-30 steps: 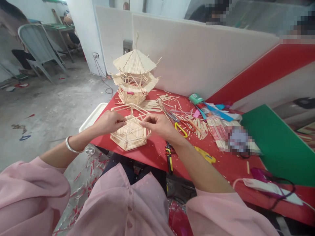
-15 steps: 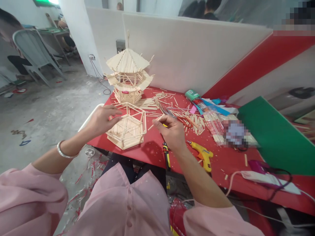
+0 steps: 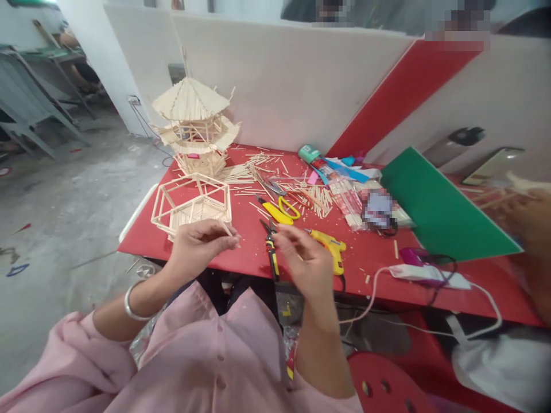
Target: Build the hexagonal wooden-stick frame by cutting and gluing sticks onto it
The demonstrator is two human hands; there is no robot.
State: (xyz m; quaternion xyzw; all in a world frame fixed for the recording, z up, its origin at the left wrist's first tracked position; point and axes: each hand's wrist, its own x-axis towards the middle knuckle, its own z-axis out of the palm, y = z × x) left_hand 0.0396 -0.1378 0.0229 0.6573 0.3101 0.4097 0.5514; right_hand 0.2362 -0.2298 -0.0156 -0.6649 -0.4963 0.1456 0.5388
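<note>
My left hand (image 3: 198, 248) is pinched on a thin wooden stick (image 3: 228, 230) just in front of a hexagonal stick frame (image 3: 191, 202) on the red table (image 3: 379, 258). My right hand (image 3: 303, 261) hovers beside it with its fingers curled, over black-handled pliers (image 3: 271, 249); motion blur hides whether it holds anything. A yellow glue gun (image 3: 329, 246) lies just to its right. A finished stick pagoda (image 3: 193, 129) stands at the table's back left.
Yellow-handled scissors (image 3: 279, 211), loose sticks (image 3: 316, 198) and packets (image 3: 344, 198) lie mid-table. A green board (image 3: 434, 212) leans at the right, by a power strip with cable (image 3: 426, 275). A white partition (image 3: 275, 80) backs the table. Another person's blurred arm (image 3: 534, 229) is at far right.
Both hands have drawn back from the hexagonal frame toward the table's near edge. The stick has passed from the right hand to the left. The camera has swung right.
</note>
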